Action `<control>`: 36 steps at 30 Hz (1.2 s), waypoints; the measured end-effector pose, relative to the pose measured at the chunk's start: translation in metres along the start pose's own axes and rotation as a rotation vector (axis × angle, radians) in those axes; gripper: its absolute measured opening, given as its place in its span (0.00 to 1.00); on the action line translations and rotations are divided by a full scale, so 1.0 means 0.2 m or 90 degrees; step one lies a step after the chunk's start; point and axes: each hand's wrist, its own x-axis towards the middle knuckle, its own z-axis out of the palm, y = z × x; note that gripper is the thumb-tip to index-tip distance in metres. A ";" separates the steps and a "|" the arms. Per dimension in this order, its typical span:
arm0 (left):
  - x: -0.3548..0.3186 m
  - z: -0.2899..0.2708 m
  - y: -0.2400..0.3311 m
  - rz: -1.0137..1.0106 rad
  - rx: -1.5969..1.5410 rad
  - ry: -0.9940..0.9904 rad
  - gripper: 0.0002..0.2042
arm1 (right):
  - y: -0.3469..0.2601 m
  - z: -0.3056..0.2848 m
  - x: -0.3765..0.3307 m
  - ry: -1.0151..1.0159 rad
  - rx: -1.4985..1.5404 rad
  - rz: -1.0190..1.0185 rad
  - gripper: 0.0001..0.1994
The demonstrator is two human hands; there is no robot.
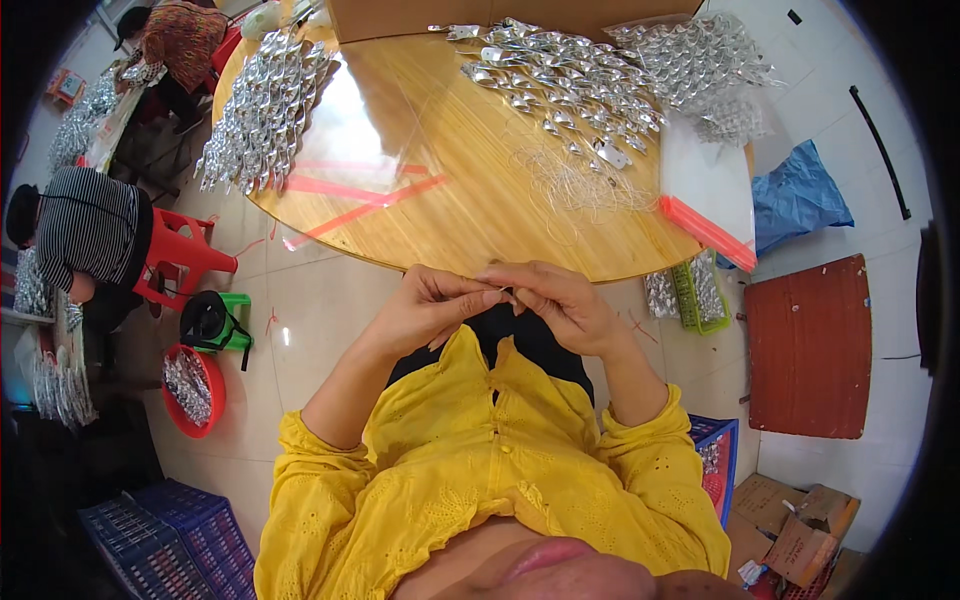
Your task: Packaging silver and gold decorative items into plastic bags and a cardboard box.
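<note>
My left hand and my right hand meet in front of my body, just off the near edge of the round wooden table. The fingers of both are closed, thumbs against forefingers, pinching at something too small to make out. Beyond them on the tabletop lies a loose tangle of thin pale strings. Farther back spreads a heap of shiny silver twisted pieces, some with white tags. Another silver heap covers the table's left side.
Clear plastic bags with red strips lie on the table. A cardboard box stands at its back. On the floor are a red basin, a green basket, blue crates and a blue bag. Two people work at the left.
</note>
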 end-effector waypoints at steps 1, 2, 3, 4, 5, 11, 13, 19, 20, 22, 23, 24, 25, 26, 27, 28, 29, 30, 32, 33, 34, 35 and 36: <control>0.00 0.00 0.00 0.001 0.000 0.001 0.08 | 0.00 -0.01 0.00 -0.041 0.046 0.060 0.10; 0.00 -0.01 -0.01 0.002 0.012 0.004 0.08 | 0.01 -0.01 0.00 -0.042 0.045 0.060 0.10; 0.00 -0.01 -0.01 0.003 0.024 0.007 0.08 | 0.04 -0.02 -0.01 -0.004 0.037 0.078 0.07; 0.00 -0.01 0.00 0.003 0.023 0.006 0.08 | 0.05 -0.03 -0.02 0.034 0.028 0.096 0.04; 0.00 -0.02 -0.01 -0.006 0.016 0.009 0.09 | 0.05 -0.04 -0.02 0.034 0.029 0.096 0.04; -0.01 -0.07 -0.07 -0.002 -0.010 0.075 0.09 | 0.07 -0.14 -0.01 0.198 -0.369 -0.057 0.03; -0.02 -0.10 -0.09 0.002 -0.007 0.103 0.09 | 0.07 -0.14 0.00 0.247 -0.468 -0.106 0.03; -0.03 -0.04 -0.04 0.013 -0.319 0.058 0.09 | 0.13 0.02 -0.03 0.234 -0.450 -0.175 0.04; -0.02 0.00 -0.02 0.065 -0.313 0.088 0.08 | 0.11 0.07 -0.03 0.233 -0.449 -0.176 0.04; 0.00 0.03 -0.03 0.117 -0.307 0.118 0.09 | 0.08 0.12 -0.03 0.229 -0.437 -0.200 0.04; 0.02 0.03 -0.08 0.267 -0.042 0.122 0.10 | 0.06 0.12 -0.03 0.228 -0.436 -0.200 0.04; 0.03 0.03 -0.10 0.408 0.228 0.122 0.12 | 0.03 0.13 -0.02 0.234 -0.407 -0.199 0.04; 0.02 0.04 -0.11 0.406 0.377 0.122 0.13 | 0.01 0.13 -0.02 0.240 -0.378 -0.198 0.03; 0.01 0.04 -0.10 0.406 0.376 0.120 0.13 | 0.00 0.12 -0.02 0.241 -0.380 -0.197 0.03; 0.00 0.05 -0.09 0.420 0.462 0.142 0.12 | -0.01 0.12 -0.02 0.224 -0.355 -0.170 0.03; -0.01 0.06 -0.09 0.433 0.549 0.165 0.11 | -0.01 0.12 -0.02 0.206 -0.330 -0.143 0.02; -0.01 0.06 -0.08 0.433 0.549 0.167 0.11 | 0.00 0.12 -0.03 0.205 -0.331 -0.144 0.02; 0.00 0.07 -0.08 0.386 0.464 0.173 0.08 | 0.02 0.14 -0.05 0.246 -0.201 -0.062 0.02; 0.01 0.06 -0.08 0.338 0.379 0.182 0.05 | 0.02 0.15 -0.07 0.281 -0.070 0.020 0.03; 0.01 0.05 -0.08 0.295 0.186 0.141 0.03 | 0.02 0.15 -0.07 0.294 0.041 0.049 0.05; 0.01 0.04 -0.08 0.249 -0.005 0.100 0.03 | 0.02 0.15 -0.07 0.306 0.153 0.078 0.07; 0.00 0.04 -0.06 0.226 -0.016 0.087 0.04 | 0.02 0.16 -0.08 0.307 0.153 0.079 0.07; 0.00 0.04 -0.07 0.224 -0.016 0.086 0.04 | 0.03 0.17 -0.08 0.262 0.136 0.070 0.08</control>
